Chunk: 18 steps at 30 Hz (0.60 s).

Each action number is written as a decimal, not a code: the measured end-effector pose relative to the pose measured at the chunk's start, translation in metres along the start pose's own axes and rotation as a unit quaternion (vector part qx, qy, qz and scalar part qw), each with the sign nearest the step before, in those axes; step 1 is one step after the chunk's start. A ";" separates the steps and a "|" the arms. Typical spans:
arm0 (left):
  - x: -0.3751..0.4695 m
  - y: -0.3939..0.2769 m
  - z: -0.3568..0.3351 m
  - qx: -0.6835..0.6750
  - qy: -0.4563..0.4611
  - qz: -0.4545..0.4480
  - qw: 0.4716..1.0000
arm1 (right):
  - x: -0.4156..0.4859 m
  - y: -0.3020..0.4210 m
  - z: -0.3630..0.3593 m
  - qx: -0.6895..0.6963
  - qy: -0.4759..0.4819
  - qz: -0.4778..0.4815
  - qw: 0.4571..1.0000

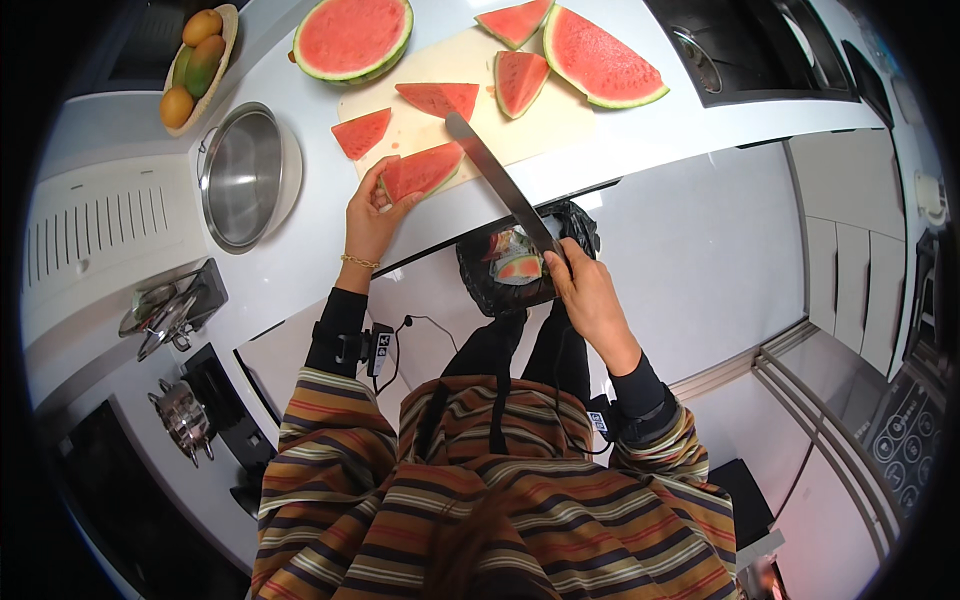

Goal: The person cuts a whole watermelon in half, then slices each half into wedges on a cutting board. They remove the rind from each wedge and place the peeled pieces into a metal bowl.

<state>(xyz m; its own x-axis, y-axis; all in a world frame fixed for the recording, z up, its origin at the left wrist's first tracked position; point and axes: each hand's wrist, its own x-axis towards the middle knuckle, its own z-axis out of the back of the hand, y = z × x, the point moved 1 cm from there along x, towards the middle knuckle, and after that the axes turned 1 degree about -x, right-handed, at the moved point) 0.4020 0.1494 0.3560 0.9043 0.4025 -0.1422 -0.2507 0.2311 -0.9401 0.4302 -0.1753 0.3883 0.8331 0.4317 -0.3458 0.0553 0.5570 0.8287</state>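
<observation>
My left hand (381,201) grips a watermelon wedge (421,171) at the front edge of a pale cutting board (525,141). In my right hand (589,289) is a long-bladed kitchen knife (499,176), its blade slanting up and left over the counter's edge. The rounded tip lies over the lower edge of another watermelon piece (442,97); whether they touch I cannot tell. A smaller watermelon piece (362,133) sits at the board's left edge. Farther right are a cut wedge (519,81), another wedge (516,21) and a large watermelon section (600,60).
Half a watermelon (354,36) stands behind the board. Metal and white bowls (241,180) are at the left, below a basket of mangoes (196,67). A sink (750,52) lies at right. Under the counter edge, a black-bagged bin (480,281) holds rind and scraps.
</observation>
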 end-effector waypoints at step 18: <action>-0.004 0.016 0.011 0.017 0.031 -0.027 0.999 | 0.000 0.005 -0.012 0.013 0.066 -0.022 0.997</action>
<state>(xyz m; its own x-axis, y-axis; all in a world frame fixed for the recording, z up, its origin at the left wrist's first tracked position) 0.3909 0.1609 0.3450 0.9365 0.3324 -0.1118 -0.2117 0.2819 -0.9358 0.4238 -0.1639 0.3866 0.7496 0.4988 -0.4352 0.1050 0.5595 0.8222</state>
